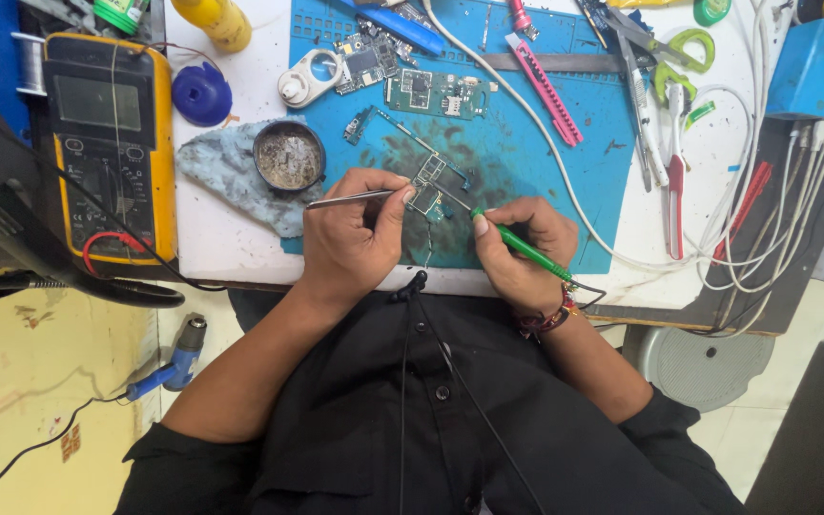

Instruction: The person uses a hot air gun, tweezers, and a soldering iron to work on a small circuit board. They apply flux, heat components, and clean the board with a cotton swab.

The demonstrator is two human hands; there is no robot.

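The left hand (350, 238) pinched thin tweezers (345, 198) against a small circuit board (428, 178) just before its fingertips — the right hand (522, 248) gripped a green soldering iron (522, 246), tip at the board.

This is an electronics repair workbench, likely a small phone-repair shop. A blue silicone work mat (526, 124) carries bare circuit boards (436, 93), and a yellow digital multimeter (112, 143) sits at the bench's edge. Tweezers (646, 105), a round tin of flux (289, 155), a magnifier (309, 76) and tangled white cables (746, 248) lie around it.
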